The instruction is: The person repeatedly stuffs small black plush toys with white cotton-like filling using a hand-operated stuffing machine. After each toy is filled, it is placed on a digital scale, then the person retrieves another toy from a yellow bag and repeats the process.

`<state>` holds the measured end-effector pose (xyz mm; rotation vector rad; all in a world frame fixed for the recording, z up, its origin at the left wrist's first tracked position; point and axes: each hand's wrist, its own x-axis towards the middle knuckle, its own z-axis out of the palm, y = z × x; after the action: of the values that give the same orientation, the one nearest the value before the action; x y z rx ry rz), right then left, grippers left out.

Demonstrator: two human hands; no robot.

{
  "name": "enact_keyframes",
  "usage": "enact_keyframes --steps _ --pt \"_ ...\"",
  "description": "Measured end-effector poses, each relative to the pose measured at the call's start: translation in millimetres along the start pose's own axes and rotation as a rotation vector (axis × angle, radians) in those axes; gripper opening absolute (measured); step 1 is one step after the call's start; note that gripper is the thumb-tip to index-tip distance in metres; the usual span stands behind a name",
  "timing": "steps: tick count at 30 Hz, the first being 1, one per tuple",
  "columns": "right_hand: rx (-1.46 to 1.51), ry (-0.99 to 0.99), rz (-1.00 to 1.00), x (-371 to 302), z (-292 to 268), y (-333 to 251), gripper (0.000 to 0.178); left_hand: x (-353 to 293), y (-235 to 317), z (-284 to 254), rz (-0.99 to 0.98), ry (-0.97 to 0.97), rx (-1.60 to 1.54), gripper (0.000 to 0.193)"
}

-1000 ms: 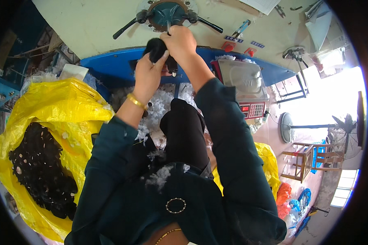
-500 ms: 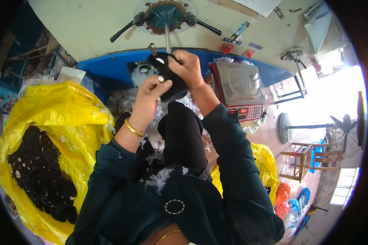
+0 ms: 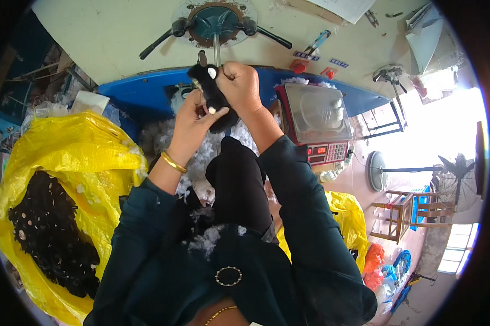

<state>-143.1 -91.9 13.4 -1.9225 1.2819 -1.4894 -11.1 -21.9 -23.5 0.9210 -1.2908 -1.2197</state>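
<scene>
A small black plush toy (image 3: 214, 96) with white patches and a greyish ear-like tip is held at the near end of a metal tube (image 3: 216, 49). My left hand (image 3: 193, 118) pinches its lower left side between thumb and fingers. On the other side my right hand (image 3: 240, 87) is closed on the toy's upper part, its knuckles beside the tube. The tube comes out of a dark green round fitting (image 3: 214, 23) with two black handles. Whether the tube's end sits inside the toy is hidden. White fluffy stuffing (image 3: 201, 155) lies below my hands.
At left stands a yellow sack (image 3: 87, 130) full of black plush pieces (image 3: 54, 233). A red weighing scale (image 3: 318, 117) is at right, beside red buttons (image 3: 299, 66) and blue-handled snips (image 3: 318, 41). A blue panel (image 3: 147, 89) edges the machine. Farther right are a fan (image 3: 456, 182) and a wooden chair (image 3: 393, 217).
The toy has turned more upright and its white ear patch now faces the right hand. My right hand has rolled over with its knuckles up. Both hands have shifted slightly left.
</scene>
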Motion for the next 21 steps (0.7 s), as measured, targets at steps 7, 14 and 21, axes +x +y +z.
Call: enact_keyframes --steps 7,14,21 --pt "-0.015 -0.004 -0.14 24 4 9 0.015 30 -1 -3 0.365 0.103 0.412 0.035" --pt "-0.08 -0.081 -0.067 18 -2 -1 0.016 26 -2 -4 0.621 0.197 0.609 0.04" --pt "0.006 -0.064 -0.16 -1 -8 -14 0.025 -2 0 -14 0.28 -0.019 0.234 0.028"
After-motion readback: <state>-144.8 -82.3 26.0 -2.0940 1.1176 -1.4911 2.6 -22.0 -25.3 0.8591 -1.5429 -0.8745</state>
